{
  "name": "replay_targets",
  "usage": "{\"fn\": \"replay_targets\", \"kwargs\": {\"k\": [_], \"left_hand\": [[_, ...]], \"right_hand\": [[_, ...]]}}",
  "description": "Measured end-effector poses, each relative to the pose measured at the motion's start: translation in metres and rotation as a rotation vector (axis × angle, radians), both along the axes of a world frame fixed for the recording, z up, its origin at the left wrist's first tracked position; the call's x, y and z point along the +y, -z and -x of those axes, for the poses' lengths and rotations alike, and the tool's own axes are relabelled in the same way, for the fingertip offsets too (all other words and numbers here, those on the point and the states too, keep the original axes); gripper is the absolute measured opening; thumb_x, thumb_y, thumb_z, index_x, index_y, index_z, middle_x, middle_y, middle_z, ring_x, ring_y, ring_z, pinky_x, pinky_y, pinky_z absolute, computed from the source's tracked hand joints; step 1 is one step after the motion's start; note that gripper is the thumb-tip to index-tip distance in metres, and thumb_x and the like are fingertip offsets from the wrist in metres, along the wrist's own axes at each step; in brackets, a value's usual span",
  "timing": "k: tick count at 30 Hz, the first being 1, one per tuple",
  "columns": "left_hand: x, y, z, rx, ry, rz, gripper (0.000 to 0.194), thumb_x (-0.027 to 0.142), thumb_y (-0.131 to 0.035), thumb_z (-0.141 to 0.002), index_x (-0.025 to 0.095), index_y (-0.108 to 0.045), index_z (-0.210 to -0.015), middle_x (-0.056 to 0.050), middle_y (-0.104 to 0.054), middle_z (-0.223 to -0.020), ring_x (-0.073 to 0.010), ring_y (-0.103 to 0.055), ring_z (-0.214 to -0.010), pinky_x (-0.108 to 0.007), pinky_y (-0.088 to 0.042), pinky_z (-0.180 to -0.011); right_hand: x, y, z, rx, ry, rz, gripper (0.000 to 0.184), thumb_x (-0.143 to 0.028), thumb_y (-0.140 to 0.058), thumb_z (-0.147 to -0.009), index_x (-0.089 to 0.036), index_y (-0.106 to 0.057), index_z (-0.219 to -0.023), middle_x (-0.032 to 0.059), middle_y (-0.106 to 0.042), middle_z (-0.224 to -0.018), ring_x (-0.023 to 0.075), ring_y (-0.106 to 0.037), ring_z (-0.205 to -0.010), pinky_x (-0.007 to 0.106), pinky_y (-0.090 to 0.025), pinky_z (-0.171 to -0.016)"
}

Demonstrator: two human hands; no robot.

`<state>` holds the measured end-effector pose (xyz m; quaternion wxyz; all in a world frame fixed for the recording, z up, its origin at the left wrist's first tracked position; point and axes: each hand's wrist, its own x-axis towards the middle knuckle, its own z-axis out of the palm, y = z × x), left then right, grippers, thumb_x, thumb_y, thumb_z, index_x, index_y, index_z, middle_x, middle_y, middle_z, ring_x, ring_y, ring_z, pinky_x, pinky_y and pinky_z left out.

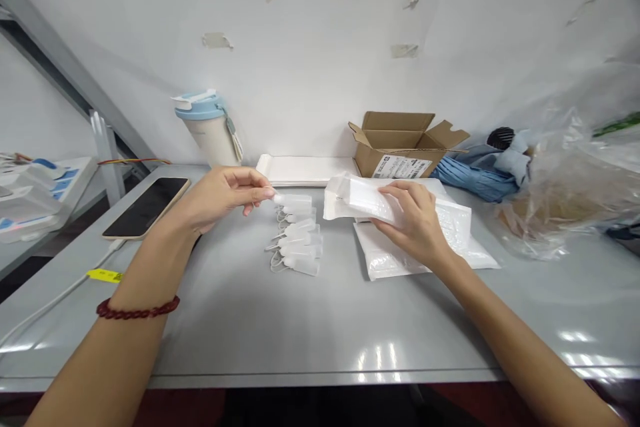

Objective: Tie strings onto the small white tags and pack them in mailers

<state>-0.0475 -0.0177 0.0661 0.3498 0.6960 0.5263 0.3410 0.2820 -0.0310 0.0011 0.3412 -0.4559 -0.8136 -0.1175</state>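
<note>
My left hand (233, 195) is closed in a pinch at the capped end of a small translucent plastic squeeze bottle (299, 200), the farthest in a column of such bottles. Several more squeeze bottles (303, 251) lie on their sides nearer to me, thin white loops at their left ends. To the right, my right hand (413, 220) grips a white bubble mailer (363, 195), thumb below and fingers on top, its end pointing left. Beneath that hand lie more white padded mailers (395, 257), stacked flat. Whether anything is inside the held mailer is hidden.
An opened cardboard box (400, 133) stands against the wall, beside a flat white stack (310, 170). A blue-lidded tumbler (207, 127) and a charging phone (147, 208) are at left. A folded blue umbrella (473, 173) and clear plastic bag (555, 193) lie at right.
</note>
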Motion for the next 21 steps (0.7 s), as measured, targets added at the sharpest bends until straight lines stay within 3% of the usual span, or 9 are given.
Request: {"fn": "replay_targets", "kwargs": {"k": [5, 13, 21], "left_hand": [[-0.004, -0.006, -0.037, -0.035, -0.002, -0.019, 0.016, 0.034, -0.071, -0.066, 0.019, -0.067, -0.065, 0.000, -0.061, -0.059, -0.0092, -0.050, -0.047, -0.022, -0.045, -0.049], [-0.005, 0.012, -0.071, -0.182, -0.022, -0.048, 0.018, 0.033, -0.067, -0.071, 0.016, -0.066, -0.071, -0.002, -0.065, -0.068, -0.0112, -0.056, -0.052, -0.025, -0.051, -0.054], [-0.023, 0.032, -0.085, -0.312, 0.009, -0.060, 0.013, 0.028, -0.067, -0.073, 0.019, -0.072, -0.081, -0.004, -0.071, -0.092, -0.0191, -0.065, -0.090, -0.031, -0.056, -0.081]], "right_hand": [[-0.002, -0.001, 0.003, -0.006, -0.014, 0.024, 0.041, -0.041, -0.057, -0.082, -0.023, -0.047, -0.118, 0.0125, -0.052, -0.113, 0.0292, -0.050, -0.109, 0.044, -0.034, -0.090], [-0.013, -0.008, 0.000, 0.029, -0.012, 0.015, 0.041, -0.037, -0.057, -0.082, -0.024, -0.047, -0.119, 0.0120, -0.053, -0.113, 0.0289, -0.051, -0.106, 0.044, -0.035, -0.089], [-0.015, -0.006, 0.002, -0.025, -0.054, -0.002, 0.039, -0.030, -0.058, -0.080, -0.021, -0.048, -0.117, 0.0123, -0.054, -0.111, 0.0281, -0.050, -0.103, 0.043, -0.036, -0.087]]}}
